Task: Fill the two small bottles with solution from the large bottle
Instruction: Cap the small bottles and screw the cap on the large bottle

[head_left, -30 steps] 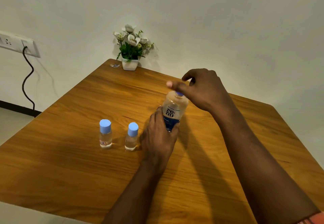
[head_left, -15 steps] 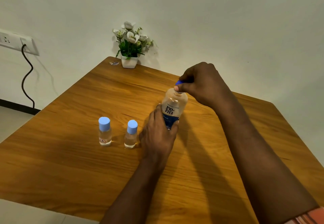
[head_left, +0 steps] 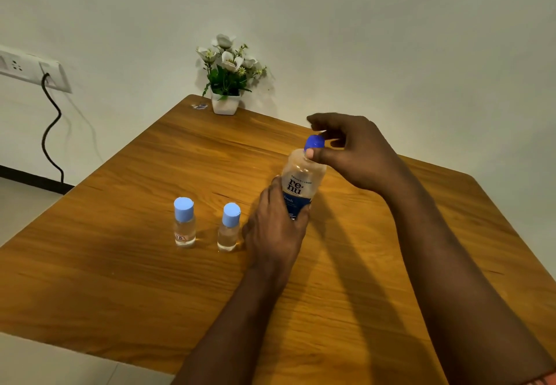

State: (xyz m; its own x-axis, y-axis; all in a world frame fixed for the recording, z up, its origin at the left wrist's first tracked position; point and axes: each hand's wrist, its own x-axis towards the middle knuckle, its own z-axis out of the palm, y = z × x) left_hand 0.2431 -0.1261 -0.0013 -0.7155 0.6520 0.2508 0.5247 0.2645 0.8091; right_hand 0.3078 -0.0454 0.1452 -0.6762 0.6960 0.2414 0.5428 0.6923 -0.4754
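Left hand [head_left: 275, 228] wraps the large bottle [head_left: 302, 184] low, bracing it on the bench [head_left: 126, 279]. Right hand [head_left: 358, 153] pinches its dark blue cap [head_left: 314, 141], likely to unscrew. Label reads "re-nu", "fresh". Two small bottles [head_left: 184, 222] stand capped just left; one tag illegible.

Three bottles stand on one wooden table [head_left: 126, 279]. One is the large bottle [head_left: 301, 186], gripped low by the left hand [head_left: 275, 228], with one dark blue cap [head_left: 314, 141] pinched by the right hand [head_left: 358, 153]. Two small bottles, each with one light blue cap, stand left of that lower grip: the nearer small bottle [head_left: 229, 229] just beside it, the farther small bottle [head_left: 184, 223] beyond. One flower pot [head_left: 225, 104] sits well behind the grip.
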